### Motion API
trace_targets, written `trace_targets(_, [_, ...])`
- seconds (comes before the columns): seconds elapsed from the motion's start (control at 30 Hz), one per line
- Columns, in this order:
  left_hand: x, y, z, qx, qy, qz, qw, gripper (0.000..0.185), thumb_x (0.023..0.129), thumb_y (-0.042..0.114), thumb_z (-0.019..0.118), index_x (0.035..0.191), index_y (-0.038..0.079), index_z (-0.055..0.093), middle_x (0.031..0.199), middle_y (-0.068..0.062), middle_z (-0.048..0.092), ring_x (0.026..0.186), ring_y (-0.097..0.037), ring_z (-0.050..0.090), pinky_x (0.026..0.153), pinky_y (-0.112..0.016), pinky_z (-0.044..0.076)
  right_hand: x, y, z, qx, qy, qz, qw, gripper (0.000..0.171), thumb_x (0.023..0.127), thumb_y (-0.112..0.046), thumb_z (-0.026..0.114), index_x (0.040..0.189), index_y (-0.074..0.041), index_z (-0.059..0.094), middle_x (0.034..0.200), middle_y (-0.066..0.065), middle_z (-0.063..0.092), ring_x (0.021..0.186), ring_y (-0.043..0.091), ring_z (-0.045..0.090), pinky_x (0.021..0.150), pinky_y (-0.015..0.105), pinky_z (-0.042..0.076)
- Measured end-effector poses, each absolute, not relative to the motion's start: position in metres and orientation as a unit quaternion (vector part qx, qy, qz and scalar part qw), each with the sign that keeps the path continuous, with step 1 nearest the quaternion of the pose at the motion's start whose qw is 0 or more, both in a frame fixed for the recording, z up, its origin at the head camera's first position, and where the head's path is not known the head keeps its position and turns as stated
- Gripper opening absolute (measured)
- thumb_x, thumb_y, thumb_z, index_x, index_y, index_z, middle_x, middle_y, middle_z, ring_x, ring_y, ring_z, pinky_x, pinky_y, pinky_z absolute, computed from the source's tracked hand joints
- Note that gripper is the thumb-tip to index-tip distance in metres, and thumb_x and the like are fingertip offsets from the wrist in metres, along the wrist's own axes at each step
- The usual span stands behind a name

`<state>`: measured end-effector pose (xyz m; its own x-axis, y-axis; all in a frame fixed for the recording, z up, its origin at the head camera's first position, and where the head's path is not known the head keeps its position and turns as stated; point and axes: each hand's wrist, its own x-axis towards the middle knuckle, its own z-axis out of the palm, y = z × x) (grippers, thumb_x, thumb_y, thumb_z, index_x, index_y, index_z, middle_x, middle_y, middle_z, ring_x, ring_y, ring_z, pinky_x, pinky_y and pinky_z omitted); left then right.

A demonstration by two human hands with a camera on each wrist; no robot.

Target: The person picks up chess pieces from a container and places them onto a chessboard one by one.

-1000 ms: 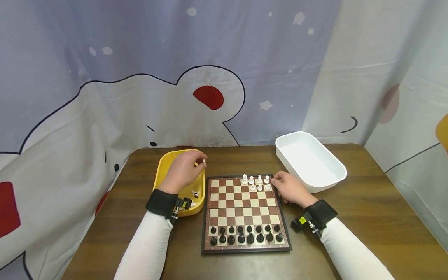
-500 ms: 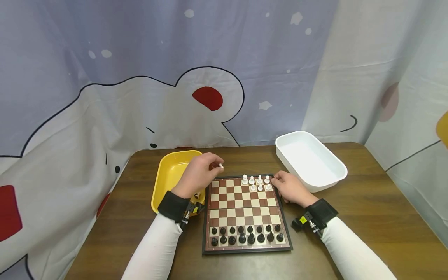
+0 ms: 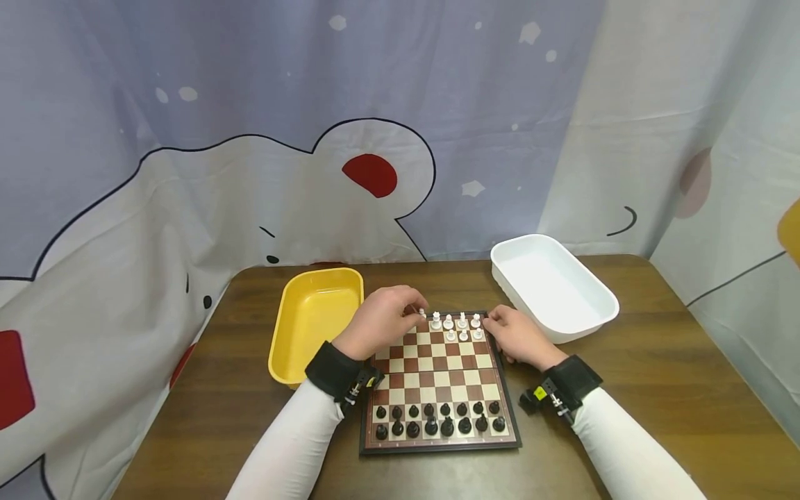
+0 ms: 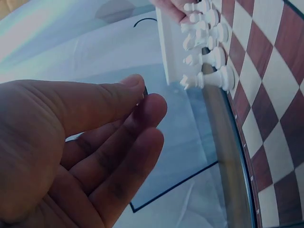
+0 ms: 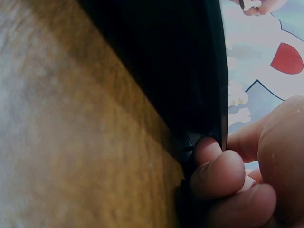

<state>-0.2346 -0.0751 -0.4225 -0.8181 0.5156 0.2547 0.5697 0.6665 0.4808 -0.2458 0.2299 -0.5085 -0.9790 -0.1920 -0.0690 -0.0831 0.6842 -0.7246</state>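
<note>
Two hands: both at the far end of the chessboard (image 3: pixel 437 378), one to each side of the white pieces.
Left hand (image 3: pixel 382 323): fingertips pinched on a small white chess piece (image 3: pixel 421 313), held over the far row of the board.
Piece's axis: it seems to stand upright, long axis vertical, top pointing up; only its upper part shows past the fingers. The left wrist view does not show it in the fingers.
Piece against hand: at the tips of the thumb and fingers, on the hand's right side, just left of the nearest standing white piece.
Right hand (image 3: pixel 520 338): fingers curled round the right rim of the chessboard near its far corner, gripping the edge; the right wrist view shows fingertips (image 5: pixel 216 171) pressed against the dark rim.
White row (image 3: pixel 456 323): several white pieces stand in two short ranks at the far right of the board, between the two hands.
Black pieces (image 3: pixel 437 417): two full ranks along the near edge.
Yellow tray (image 3: pixel 312 323): on the table left of the board, just beside the left wrist.
White tub (image 3: pixel 553 285): far right of the board, close to the right hand.
Table (image 3: pixel 656 361): dark wood, with a cartoon curtain (image 3: pixel 250 139) behind.
</note>
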Motion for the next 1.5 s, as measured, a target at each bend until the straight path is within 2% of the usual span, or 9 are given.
trace_targets(0.3, [-0.241,-0.064,-0.434,-0.326,-0.910,-0.256,0.007,0.014,0.103,0.006,0.079,0.116,0.007,0.083,0.108,-0.005,0.079,0.093,-0.018,0.069,0.087,-0.038,0.058,-0.244,0.229,-0.508,-0.070,0.915,-0.391,0.075,0.030,0.117,-0.027,0.052,0.123,0.001,0.063,0.068,0.008,0.062,0.043,0.018,0.055,0.042,0.034,0.044])
trace_targets(0.57, [-0.242,-0.062,-0.440,-0.336,-0.914,-0.228,-0.008,0.015,0.104,0.008,0.078,0.117,0.007,0.085,0.112,-0.006,0.081,0.095,-0.018,0.071,0.087,-0.036,0.059,-0.246,0.228,-0.508,-0.077,0.916,-0.387,0.070,0.030,0.116,-0.027,0.052,0.121,0.001,0.063,0.068,0.008,0.061,0.043,0.019,0.055,0.042,0.034,0.045])
trace_targets(0.77, [-0.244,-0.058,-0.446,-0.350,-0.910,-0.221,-0.010,0.014,0.103,0.007,0.079,0.115,0.007,0.086,0.113,-0.005,0.082,0.101,-0.019,0.075,0.091,-0.037,0.061,-0.247,0.228,-0.506,-0.079,0.916,-0.386,0.071,0.030,0.116,-0.026,0.052,0.121,0.001,0.063,0.068,0.007,0.061,0.043,0.018,0.055,0.042,0.034,0.045])
trace_targets(1.0, [-0.247,-0.055,-0.455,-0.355,-0.910,-0.214,-0.015,0.014,0.103,0.006,0.077,0.113,0.010,0.087,0.113,-0.004,0.082,0.099,-0.018,0.074,0.088,-0.036,0.059,-0.247,0.228,-0.507,-0.077,0.916,-0.386,0.074,0.029,0.116,-0.026,0.052,0.121,0.001,0.062,0.068,0.007,0.061,0.043,0.018,0.055,0.042,0.034,0.045])
trace_targets(1.3, [-0.248,-0.053,-0.457,-0.351,-0.912,-0.213,-0.015,0.017,0.104,0.006,0.076,0.118,0.009,0.086,0.117,-0.006,0.082,0.108,-0.021,0.075,0.093,-0.036,0.060,-0.247,0.229,-0.507,-0.076,0.916,-0.388,0.073,0.030,0.117,-0.027,0.052,0.121,0.001,0.062,0.068,0.007,0.061,0.043,0.019,0.055,0.043,0.035,0.045])
trace_targets(1.5, [-0.247,-0.051,-0.457,-0.344,-0.912,-0.223,-0.026,0.018,0.105,0.007,0.076,0.120,0.009,0.086,0.119,-0.006,0.081,0.107,-0.019,0.074,0.092,-0.035,0.060,-0.247,0.230,-0.507,-0.076,0.916,-0.388,0.071,0.030,0.116,-0.027,0.052,0.121,0.001,0.063,0.068,0.007,0.061,0.043,0.019,0.055,0.043,0.035,0.046])
